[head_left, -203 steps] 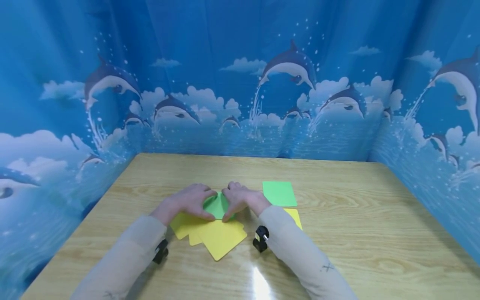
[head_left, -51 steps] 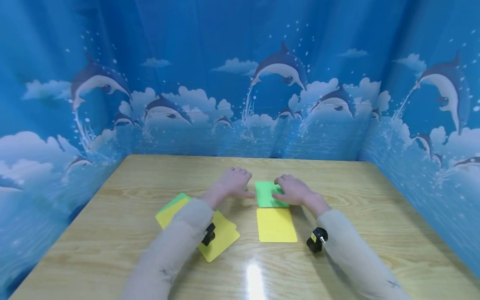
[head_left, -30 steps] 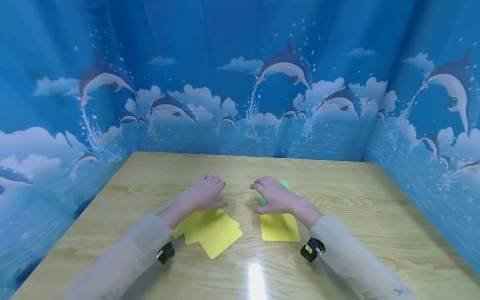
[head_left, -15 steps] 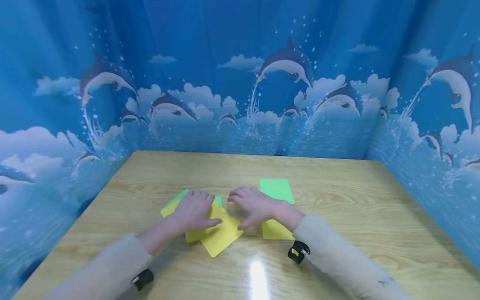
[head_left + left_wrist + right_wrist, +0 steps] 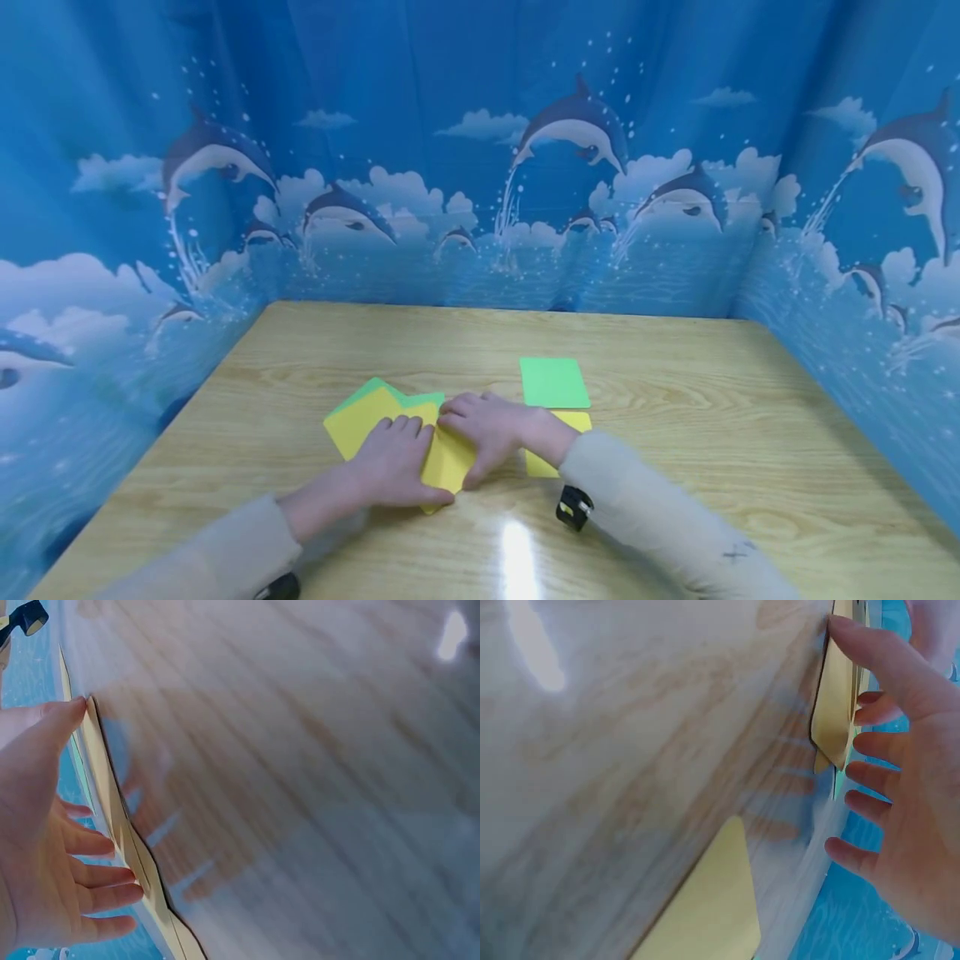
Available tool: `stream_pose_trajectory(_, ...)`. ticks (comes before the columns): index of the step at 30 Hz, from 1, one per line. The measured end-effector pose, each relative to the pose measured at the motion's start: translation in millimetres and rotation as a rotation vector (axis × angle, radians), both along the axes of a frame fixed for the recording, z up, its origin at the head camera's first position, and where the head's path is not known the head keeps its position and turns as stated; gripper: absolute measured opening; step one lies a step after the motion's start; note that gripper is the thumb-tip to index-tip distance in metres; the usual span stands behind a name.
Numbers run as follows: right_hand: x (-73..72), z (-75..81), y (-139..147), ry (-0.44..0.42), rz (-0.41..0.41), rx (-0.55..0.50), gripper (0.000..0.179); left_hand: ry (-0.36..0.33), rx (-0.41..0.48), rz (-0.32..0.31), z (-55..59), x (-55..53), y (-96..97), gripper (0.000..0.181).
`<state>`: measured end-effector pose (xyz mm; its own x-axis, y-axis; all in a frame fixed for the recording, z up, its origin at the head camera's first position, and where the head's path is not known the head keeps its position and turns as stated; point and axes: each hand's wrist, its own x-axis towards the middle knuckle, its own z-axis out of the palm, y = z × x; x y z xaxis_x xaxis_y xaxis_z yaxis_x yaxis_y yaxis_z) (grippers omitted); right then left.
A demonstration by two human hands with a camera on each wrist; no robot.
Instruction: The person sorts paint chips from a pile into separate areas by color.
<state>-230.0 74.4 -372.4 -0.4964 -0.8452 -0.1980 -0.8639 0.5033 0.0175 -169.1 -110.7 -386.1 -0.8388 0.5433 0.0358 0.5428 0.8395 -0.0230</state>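
A loose fan of yellow square sheets (image 5: 362, 423) lies left of the table's middle, with green sheets (image 5: 373, 386) showing along its far edge. My left hand (image 5: 396, 465) rests over the pile, thumb tip at the near corner of the top yellow sheet (image 5: 450, 462). At that sheet's right edge is my right hand (image 5: 483, 429), thumb and fingers spread along it. In the left wrist view, relaxed fingertips meet the yellow sheets (image 5: 112, 784) from above. The right wrist view has the thumb at a corner of a yellow sheet (image 5: 832, 712), the other fingers loosely bent.
To the right lie a separate green square (image 5: 555, 383) and, nearer, a yellow square (image 5: 542, 466) partly under the right forearm. They rest on a wooden table (image 5: 675, 417). A blue dolphin curtain (image 5: 480, 167) encloses the back and sides.
Both hands have come from the right-hand green sheet to the left pile. Over the last half second they have drawn nearer and lower, closing in on the top yellow sheet.
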Motion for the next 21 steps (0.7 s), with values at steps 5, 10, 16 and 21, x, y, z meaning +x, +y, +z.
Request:
stream_pose_trajectory(5, -0.5, -1.1, -4.2, -0.013, -0.005, 0.024, 0.088, 0.013, -0.024, -0.032, -0.7, -3.0, -3.3, 0.079)
stream_pose_trajectory(10, -0.2, -0.4, -3.4, -0.015, -0.023, 0.022, 0.088, 0.033, -0.048, -0.072, -0.6, -7.0, -4.7, 0.073)
stream_pose_trajectory(16, -0.3, -3.2, -1.9, 0.005, -0.037, 0.015, 0.088, 0.025, -0.054, -0.097, 0.8, -7.5, -4.8, 0.076)
stream_pose_trajectory(21, 0.2, -4.2, -2.0, 0.027, -0.061, 0.017, 0.086, 0.015, -0.072, -0.122, 2.4, -8.4, -3.1, 0.076)
